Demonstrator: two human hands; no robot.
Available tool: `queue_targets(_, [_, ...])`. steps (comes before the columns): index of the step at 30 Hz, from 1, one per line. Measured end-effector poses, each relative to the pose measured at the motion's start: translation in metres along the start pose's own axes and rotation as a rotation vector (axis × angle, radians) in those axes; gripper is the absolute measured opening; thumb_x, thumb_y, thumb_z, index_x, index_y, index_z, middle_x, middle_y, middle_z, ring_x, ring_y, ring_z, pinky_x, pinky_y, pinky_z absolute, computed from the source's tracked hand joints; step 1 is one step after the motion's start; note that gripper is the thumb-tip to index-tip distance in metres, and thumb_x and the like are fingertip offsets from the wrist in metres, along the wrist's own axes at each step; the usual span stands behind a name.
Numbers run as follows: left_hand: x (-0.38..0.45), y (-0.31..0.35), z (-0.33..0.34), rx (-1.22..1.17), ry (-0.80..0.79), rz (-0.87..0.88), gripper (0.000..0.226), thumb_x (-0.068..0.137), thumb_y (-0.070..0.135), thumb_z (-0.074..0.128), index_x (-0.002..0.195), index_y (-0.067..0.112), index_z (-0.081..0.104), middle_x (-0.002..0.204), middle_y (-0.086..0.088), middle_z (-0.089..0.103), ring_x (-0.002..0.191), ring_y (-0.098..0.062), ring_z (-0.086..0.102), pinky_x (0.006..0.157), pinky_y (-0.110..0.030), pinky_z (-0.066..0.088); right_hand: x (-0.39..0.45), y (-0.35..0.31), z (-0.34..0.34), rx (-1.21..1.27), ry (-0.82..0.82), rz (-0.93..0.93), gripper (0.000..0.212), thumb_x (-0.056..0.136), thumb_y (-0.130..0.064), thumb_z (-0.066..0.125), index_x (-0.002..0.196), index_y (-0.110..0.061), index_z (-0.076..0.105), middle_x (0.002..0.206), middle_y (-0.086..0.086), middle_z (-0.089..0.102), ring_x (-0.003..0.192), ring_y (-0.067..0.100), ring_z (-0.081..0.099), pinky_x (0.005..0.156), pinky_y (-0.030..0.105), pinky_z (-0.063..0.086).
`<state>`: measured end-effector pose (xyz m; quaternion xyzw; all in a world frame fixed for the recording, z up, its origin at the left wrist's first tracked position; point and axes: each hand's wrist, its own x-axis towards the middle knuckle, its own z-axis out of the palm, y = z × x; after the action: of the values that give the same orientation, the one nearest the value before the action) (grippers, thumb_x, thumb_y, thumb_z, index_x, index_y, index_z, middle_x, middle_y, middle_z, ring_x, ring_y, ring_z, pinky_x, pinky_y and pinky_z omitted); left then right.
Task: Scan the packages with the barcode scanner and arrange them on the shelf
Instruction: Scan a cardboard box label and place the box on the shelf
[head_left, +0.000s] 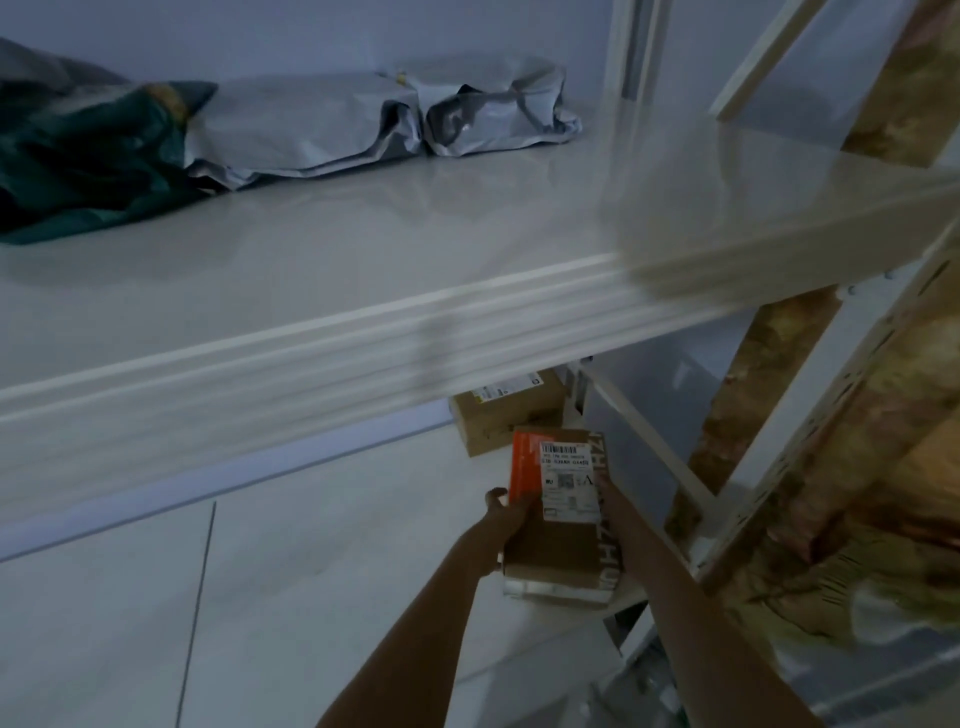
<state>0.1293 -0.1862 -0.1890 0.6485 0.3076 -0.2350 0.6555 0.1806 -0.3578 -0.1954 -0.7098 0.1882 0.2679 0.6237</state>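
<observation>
Cardboard package (558, 512) between both hands, right grip (615, 512) mostly hidden.

Two bare forearms in view, no sleeves, cuffs or gloves visible up to the frame edge. No watch, bands or rings visible on either wrist. Left hand (503, 519) is slim, fingers partly hidden; right hand (613, 512) is mostly hidden. Low light, fine detail unreadable.

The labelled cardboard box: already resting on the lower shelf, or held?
Held: both hands, left hand and right hand, grip the labelled box by its sides.
</observation>
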Motion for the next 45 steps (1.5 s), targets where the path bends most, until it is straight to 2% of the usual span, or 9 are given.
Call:
queue_targets(3, [-0.007,-0.003,-0.016,-0.088,-0.041,0.079,0.078,0.079,0.067,0.061,0.138,0.021,0.036,0.115,-0.006,0.065,0.093,-0.020,0.069,0.066,-0.033,0.057,-0.007,0.007,0.009,0.169,-0.275,-0.032,0.053,0.103,-0.050,0.041,0.140,-0.015,0.053,0.135,0.017,0.062,0.125,0.036,0.059,0.113,0.057,0.039])
queue_targets(5, [-0.012,-0.006,-0.036,-0.156,0.023,0.099,0.074,0.077,0.068,0.064,0.130,0.022,0.040,0.109,-0.005,0.066,0.088,-0.018,0.070,0.059,-0.031,0.057,-0.013,0.011,0.021,0.273,-0.383,-0.063,0.051,0.103,-0.048,0.041,0.140,-0.015,0.054,0.133,0.017,0.064,0.125,0.037,0.059,0.112,0.060,0.038])
queue_targets(14, [-0.075,-0.040,-0.139,-0.380,0.188,0.372,0.071,0.084,0.057,0.065,0.130,0.019,0.027,0.113,-0.011,0.064,0.090,-0.024,0.074,0.070,-0.038,0.061,-0.063,0.011,0.137,0.317,-0.593,-0.185,0.058,0.100,-0.056,0.044,0.139,-0.015,0.057,0.133,0.018,0.064,0.123,0.038,0.061,0.109,0.061,0.042])
queue_targets(21, [-0.177,-0.110,-0.254,-0.395,0.353,0.425,0.075,0.088,0.058,0.058,0.140,0.009,0.035,0.125,-0.019,0.062,0.110,-0.037,0.064,0.097,-0.056,0.051,-0.143,0.041,0.267,0.136,-0.710,-0.293,0.064,0.083,-0.054,0.070,0.134,-0.016,0.058,0.126,0.017,0.069,0.114,0.036,0.068,0.098,0.054,0.053])
queue_targets(27, [-0.276,-0.186,-0.342,-0.352,0.454,0.442,0.062,0.093,0.059,0.047,0.136,0.014,0.046,0.128,-0.014,0.062,0.115,-0.034,0.062,0.100,-0.056,0.047,-0.217,0.080,0.381,0.042,-0.712,-0.336,0.058,0.083,-0.048,0.068,0.127,-0.010,0.061,0.113,0.018,0.074,0.102,0.040,0.072,0.093,0.063,0.053])
queue_targets(33, [-0.328,-0.232,-0.409,-0.462,0.603,0.313,0.049,0.097,0.053,0.040,0.134,0.022,0.048,0.131,-0.009,0.057,0.117,-0.030,0.055,0.102,-0.045,0.045,-0.266,0.099,0.459,-0.015,-0.664,-0.377,0.036,0.094,-0.033,0.066,0.122,-0.013,0.060,0.103,0.012,0.077,0.088,0.030,0.076,0.069,0.038,0.062])
queue_targets(40, [-0.339,-0.272,-0.497,-0.618,0.760,0.249,0.034,0.098,0.039,0.044,0.123,0.019,0.056,0.121,-0.008,0.061,0.114,-0.030,0.057,0.104,-0.048,0.045,-0.274,0.104,0.550,-0.013,-0.647,-0.346,0.052,0.090,-0.033,0.071,0.135,-0.016,0.050,0.111,0.013,0.073,0.089,0.028,0.075,0.060,0.030,0.059])
queue_targets(42, [-0.333,-0.281,-0.525,-0.627,0.809,0.227,0.030,0.099,0.035,0.045,0.118,0.017,0.057,0.115,-0.008,0.062,0.108,-0.027,0.058,0.097,-0.043,0.048,-0.268,0.108,0.581,-0.021,-0.660,-0.348,0.055,0.089,-0.035,0.072,0.136,-0.015,0.051,0.110,0.012,0.074,0.089,0.028,0.076,0.063,0.033,0.060])
queue_targets(45, [-0.325,-0.291,-0.568,-0.607,0.911,0.186,0.024,0.098,0.022,0.047,0.110,0.007,0.060,0.096,-0.009,0.063,0.082,-0.023,0.056,0.073,-0.032,0.047,-0.254,0.113,0.623,-0.016,-0.677,-0.346,0.059,0.086,-0.037,0.074,0.136,-0.017,0.051,0.110,0.011,0.074,0.089,0.028,0.076,0.068,0.038,0.062])
